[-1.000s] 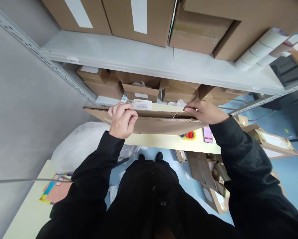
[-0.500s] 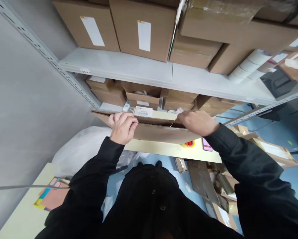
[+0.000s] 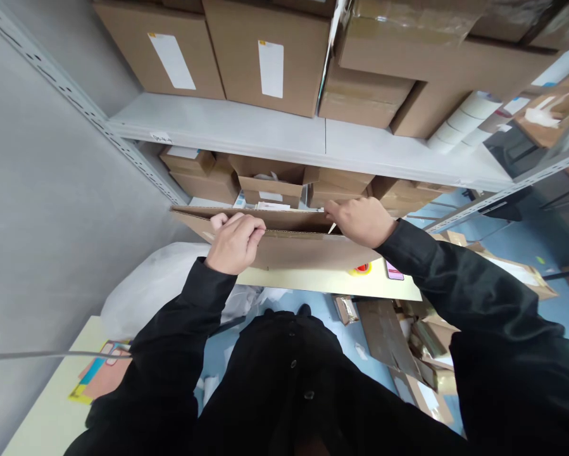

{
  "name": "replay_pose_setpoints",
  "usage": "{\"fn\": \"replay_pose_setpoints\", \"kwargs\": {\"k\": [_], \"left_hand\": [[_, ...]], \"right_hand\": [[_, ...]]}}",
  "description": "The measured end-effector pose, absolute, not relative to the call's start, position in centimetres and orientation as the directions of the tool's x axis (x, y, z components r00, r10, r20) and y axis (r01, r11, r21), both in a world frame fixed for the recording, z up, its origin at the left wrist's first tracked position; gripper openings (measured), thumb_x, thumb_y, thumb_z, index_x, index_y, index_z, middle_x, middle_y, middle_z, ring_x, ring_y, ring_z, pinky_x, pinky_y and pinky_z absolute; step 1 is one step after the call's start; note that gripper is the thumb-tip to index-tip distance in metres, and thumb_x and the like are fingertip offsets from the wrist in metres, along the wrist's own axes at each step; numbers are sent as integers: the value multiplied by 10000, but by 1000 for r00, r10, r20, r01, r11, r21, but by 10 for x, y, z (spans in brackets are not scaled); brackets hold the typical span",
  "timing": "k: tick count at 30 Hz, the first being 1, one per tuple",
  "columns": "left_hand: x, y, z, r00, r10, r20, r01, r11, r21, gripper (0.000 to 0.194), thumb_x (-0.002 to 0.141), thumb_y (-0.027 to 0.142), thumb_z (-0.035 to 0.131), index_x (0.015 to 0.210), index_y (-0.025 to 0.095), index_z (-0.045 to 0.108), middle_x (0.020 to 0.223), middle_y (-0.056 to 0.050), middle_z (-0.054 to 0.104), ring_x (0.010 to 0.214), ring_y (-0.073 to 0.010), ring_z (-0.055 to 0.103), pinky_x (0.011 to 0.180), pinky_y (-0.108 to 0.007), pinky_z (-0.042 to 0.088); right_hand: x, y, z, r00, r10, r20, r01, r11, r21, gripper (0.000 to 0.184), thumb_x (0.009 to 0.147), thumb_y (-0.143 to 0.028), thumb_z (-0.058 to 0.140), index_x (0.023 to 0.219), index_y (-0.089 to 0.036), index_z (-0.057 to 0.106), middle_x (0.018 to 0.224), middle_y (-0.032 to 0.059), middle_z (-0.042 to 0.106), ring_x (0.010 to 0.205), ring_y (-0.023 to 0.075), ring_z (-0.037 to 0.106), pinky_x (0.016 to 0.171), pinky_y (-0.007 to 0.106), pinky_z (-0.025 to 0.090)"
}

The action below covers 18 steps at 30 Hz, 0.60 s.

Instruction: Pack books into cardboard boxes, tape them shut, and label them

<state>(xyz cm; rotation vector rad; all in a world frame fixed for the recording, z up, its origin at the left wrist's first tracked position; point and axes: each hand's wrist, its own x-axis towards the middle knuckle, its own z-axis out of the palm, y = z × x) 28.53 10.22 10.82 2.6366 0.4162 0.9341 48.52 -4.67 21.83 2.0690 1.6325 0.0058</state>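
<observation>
A flattened cardboard box (image 3: 307, 250) stands on edge over the pale table, its two layers parted along the top. My left hand (image 3: 235, 242) is closed on its near top edge, left of the middle. Farther right, my right hand (image 3: 361, 220) is closed at the upper edge of the same box; its fingertips are partly hidden. Between the hands the dark gap shows the inside of the far layer. Just in front of the box lie a roll of tape (image 3: 361, 269) with a red and yellow core and a phone (image 3: 394, 270) with a pink screen.
Above stands a grey shelf (image 3: 246, 130) with large cartons (image 3: 269, 57) and white rolls (image 3: 462, 120). Smaller boxes (image 3: 201, 177) sit on the level below. A white plastic bag (image 3: 146, 285) bulges at the left. Opened cartons (image 3: 388, 329) lie on the blue floor at the right.
My right hand has moved left along the box's top edge, and the gap between the layers looks wider. My left hand keeps its hold. The view has tilted up.
</observation>
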Motion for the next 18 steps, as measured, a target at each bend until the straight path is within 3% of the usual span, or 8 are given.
{"fn": "replay_pose_setpoints", "kwargs": {"k": [5,10,13,15,18], "left_hand": [[275,111,108,846,270,460,68,-910,410,151,890,221,386,804,207,510,717,7,635,683,-162,577,760,-360,328],[265,114,115,884,183,430,-74,-854,515,157,845,274,436,712,216,498,644,15,595,589,-146,537,742,-350,382],[262,113,111,758,424,495,55,-798,600,137,817,268,470,696,218,511,656,-5,580,639,-165,553,752,-367,421],[262,116,103,584,642,496,250,-724,642,81,772,233,521,834,216,570,885,-71,620,895,-236,587,853,-435,427],[263,125,91,571,729,378,382,-643,663,492,674,170,586,1159,222,521,1329,-150,437,1295,-353,363,1019,-567,326]], "right_hand": [[493,-53,196,339,892,-298,903,-220,369,351,975,-299,230,1171,-158,484,899,158,690,758,278,667,616,319,387],[516,-44,184,534,820,-206,807,-422,413,330,971,-319,254,1140,-136,471,925,184,681,828,298,664,621,307,398],[517,-39,185,540,817,-202,808,-436,396,323,971,-319,263,1136,-135,471,947,188,679,847,284,660,635,296,399],[514,-37,185,529,825,-197,815,-429,390,329,972,-313,255,1138,-130,473,943,191,679,840,278,660,637,294,398],[512,-36,183,547,821,-165,801,-456,388,347,975,-301,232,1134,-122,482,930,194,680,825,275,663,633,295,399]]}}
